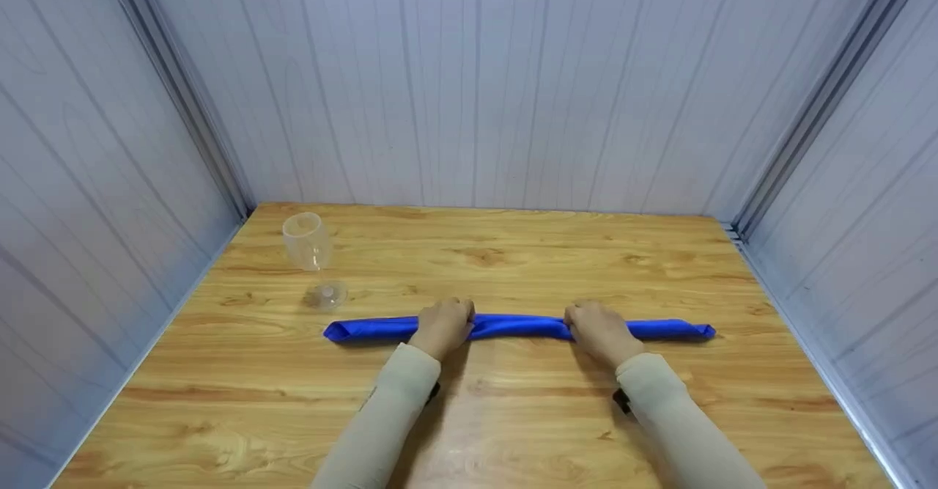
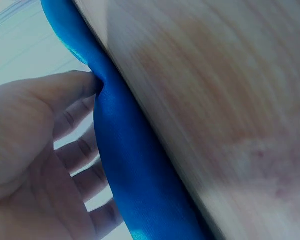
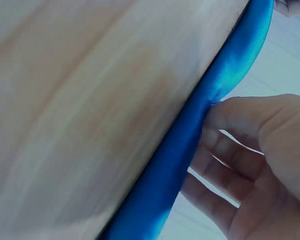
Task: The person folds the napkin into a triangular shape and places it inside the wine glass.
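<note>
A blue cloth point(image 1: 516, 325), rolled into a long narrow strip, lies crosswise on the wooden table. My left hand point(image 1: 444, 325) grips it left of its middle, and my right hand point(image 1: 602, 330) grips it right of the middle. In the left wrist view, the thumb and curled fingers point(image 2: 85, 150) pinch the satiny blue cloth point(image 2: 135, 165) along its edge. The right wrist view shows the right thumb pressing into the cloth point(image 3: 160, 180), with the fingers point(image 3: 225, 170) curled behind it. Both loose ends of the roll stick out past the hands.
A clear stemmed glass point(image 1: 308, 243) stands upright at the table's back left, its base just behind the roll's left end. Pale panelled walls point(image 1: 476, 86) enclose the wooden table point(image 1: 513, 416) at the back and both sides.
</note>
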`<state>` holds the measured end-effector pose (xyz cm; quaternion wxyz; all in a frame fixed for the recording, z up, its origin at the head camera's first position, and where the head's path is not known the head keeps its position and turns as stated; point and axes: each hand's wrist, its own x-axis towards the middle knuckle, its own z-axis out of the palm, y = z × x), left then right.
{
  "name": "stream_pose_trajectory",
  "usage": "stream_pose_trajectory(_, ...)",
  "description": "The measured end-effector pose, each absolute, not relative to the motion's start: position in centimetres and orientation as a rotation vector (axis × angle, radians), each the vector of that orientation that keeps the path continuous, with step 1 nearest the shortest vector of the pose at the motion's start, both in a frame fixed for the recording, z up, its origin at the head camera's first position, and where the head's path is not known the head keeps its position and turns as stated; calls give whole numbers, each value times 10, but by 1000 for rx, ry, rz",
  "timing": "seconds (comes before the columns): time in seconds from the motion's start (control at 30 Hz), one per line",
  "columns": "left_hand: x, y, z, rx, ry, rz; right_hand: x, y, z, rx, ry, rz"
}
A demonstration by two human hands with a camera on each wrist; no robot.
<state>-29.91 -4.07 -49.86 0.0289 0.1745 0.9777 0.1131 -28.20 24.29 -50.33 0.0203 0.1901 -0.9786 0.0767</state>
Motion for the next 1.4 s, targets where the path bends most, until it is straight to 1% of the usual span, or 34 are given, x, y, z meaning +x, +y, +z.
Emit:
stream_pose_trajectory(0.27, -297, -41, -503, 699, 3127, 304, -268, 238, -498, 622, -3012, 116)
stream_pose_trajectory(0.47, -295, -44, -504, 856, 3192, 304, -267, 241, -498, 633, -3037, 171)
stream_pose_trajectory(0.6, -293, -47, -501, 914, 3147, 345, -266, 245, -498, 628, -3057, 245)
stream_pose_trajectory(0.83, -291, -50, -500, 859, 3078, 387, -263, 246, -496, 643, -3034, 294)
stream_pose_trajectory(1.13, -297, -48, -502, 885, 3166, 215, -264, 245, -498, 632, -3048, 309)
stream_pose_trajectory(1.4, -305, -44, -493, 736, 3066, 265, -264, 246, -498, 636, -3049, 315)
